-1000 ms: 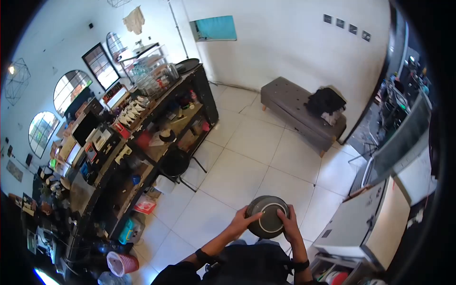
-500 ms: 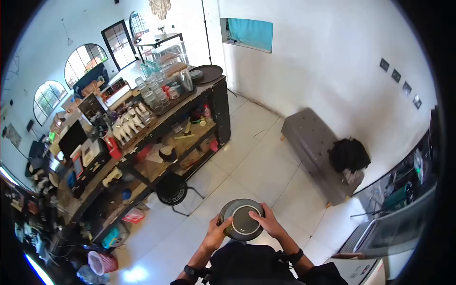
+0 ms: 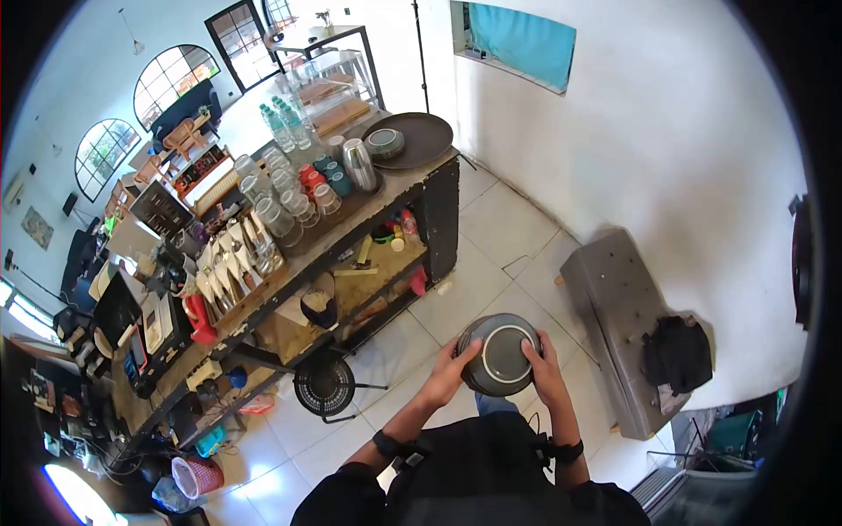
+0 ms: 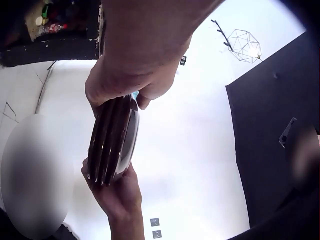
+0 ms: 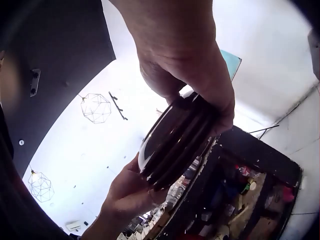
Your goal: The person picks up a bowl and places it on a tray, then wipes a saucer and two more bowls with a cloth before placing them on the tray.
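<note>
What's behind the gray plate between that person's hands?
Behind the gray plate, more plates are stacked, their edges showing in both wrist views. The surfaces between them are covered.

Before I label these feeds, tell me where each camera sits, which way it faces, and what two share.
Head: worn on the head, facing forward and down at the stack of dishes; left hand, right hand, forearms and dark clothing show.
Left wrist: on that wrist, facing the stack edge-on; left hand at the top, right hand below.
Right wrist: on that wrist, facing the stack's opposite edge; right hand at the top, left hand below.
Shared: both wrist views show the stack, both hands and part of the counter.
</note>
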A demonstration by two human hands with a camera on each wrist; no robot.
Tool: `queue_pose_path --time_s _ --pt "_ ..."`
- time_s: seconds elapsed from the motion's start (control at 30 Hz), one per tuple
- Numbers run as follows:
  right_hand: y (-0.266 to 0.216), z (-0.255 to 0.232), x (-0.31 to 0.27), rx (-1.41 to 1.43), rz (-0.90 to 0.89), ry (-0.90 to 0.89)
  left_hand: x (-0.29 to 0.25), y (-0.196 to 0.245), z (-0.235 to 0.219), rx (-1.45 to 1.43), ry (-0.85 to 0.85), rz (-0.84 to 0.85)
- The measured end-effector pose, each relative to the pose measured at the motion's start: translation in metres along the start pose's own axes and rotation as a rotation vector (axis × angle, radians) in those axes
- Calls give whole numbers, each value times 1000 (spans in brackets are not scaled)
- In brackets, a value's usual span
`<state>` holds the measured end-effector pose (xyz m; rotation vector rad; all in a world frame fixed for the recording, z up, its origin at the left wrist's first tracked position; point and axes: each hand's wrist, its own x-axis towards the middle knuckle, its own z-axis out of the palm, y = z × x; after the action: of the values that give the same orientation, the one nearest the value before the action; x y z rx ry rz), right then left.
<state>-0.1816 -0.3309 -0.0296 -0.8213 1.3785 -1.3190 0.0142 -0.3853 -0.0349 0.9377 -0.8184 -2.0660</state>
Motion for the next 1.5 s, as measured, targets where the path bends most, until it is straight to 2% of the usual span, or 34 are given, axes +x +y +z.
queue_pose_path --time_s 0.1,0.17,0.2,0.27,0.37,0.4,0.43,0.57,0.67,0.73,0.8,0.93,1.0,1.1,1.2,1.27,1.33,1.37,1.5 --pt "-18 1 83 -32 -11 -70 62 39 2 -79 52 -13" --pt "-31 11 148 -77 36 -110 114 60 -7 -90 122 63" --pt "-34 16 169 -75 67 -133 125 59 -12 -122 190 97" --pt "-49 30 233 -48 -2 -270 153 82 -20 -255 267 94" --pt "-65 53 308 4 40 -322 194 116 -26 -363 258 196" --pt "-74 62 331 -8 47 -343 207 130 -27 -351 334 250" --pt "-85 73 352 -25 38 -387 220 143 -29 -335 410 303" --pt "-110 110 430 -80 -15 -465 276 195 -42 -339 461 390" --pt "-122 132 479 -92 -34 -444 324 223 -62 -397 480 424" --pt "-122 138 505 -112 -29 -428 345 240 -71 -439 483 385" --pt "-125 144 533 -13 -36 -459 369 253 -82 -400 431 400" --pt "-141 171 564 68 111 -464 394 264 -98 -434 505 441" --pt "-141 181 579 58 125 -480 405 262 -106 -460 533 439" --pt "-129 199 605 46 39 -449 421 269 -110 -542 608 501" --pt "-130 213 630 85 117 -484 431 270 -115 -549 689 575" --pt "-132 223 654 128 171 -525 441 272 -108 -563 753 619" --pt "-140 234 680 111 210 -646 452 275 -101 -589 894 662" --pt "-145 241 694 119 222 -666 459 270 -99 -611 965 692" --pt "-140 268 760 149 277 -711 468 243 -94 -583 1040 663"
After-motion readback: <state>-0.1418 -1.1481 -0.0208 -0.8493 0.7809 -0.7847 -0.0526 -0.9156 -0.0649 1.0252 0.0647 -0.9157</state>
